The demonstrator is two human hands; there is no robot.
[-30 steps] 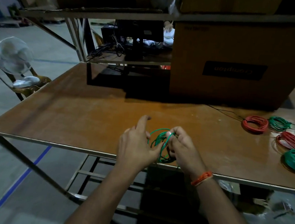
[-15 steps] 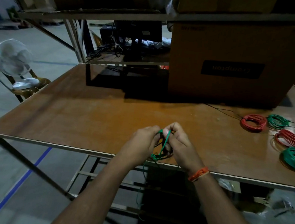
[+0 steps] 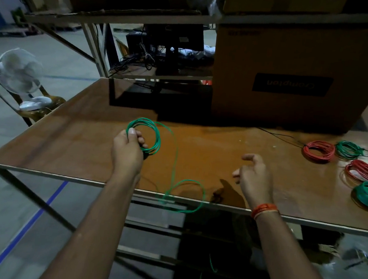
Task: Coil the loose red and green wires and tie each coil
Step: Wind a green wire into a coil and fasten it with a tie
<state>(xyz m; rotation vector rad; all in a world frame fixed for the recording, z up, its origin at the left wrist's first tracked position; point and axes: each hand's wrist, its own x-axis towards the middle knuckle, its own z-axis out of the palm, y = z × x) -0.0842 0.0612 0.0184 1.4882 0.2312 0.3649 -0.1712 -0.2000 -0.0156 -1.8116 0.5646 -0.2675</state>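
Head view: four coils (image 3: 319, 151) lie finished at desk's (image 3: 68, 129) right edge; left hand (image 3: 127, 150) grips a half-wound green coil (image 3: 149, 136), right hand (image 3: 253, 174) released, tail untied.

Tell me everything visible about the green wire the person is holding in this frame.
The green wire is thin, with a smooth plastic-looking coating. Several turns form a round coil held upright above the brown table, pinched at its left side by the left hand. A loose tail runs from the coil's top, curves down toward the table's near edge, makes one open loop there and drops over the edge. No tie is visible on it. The right hand is open and clear of it.
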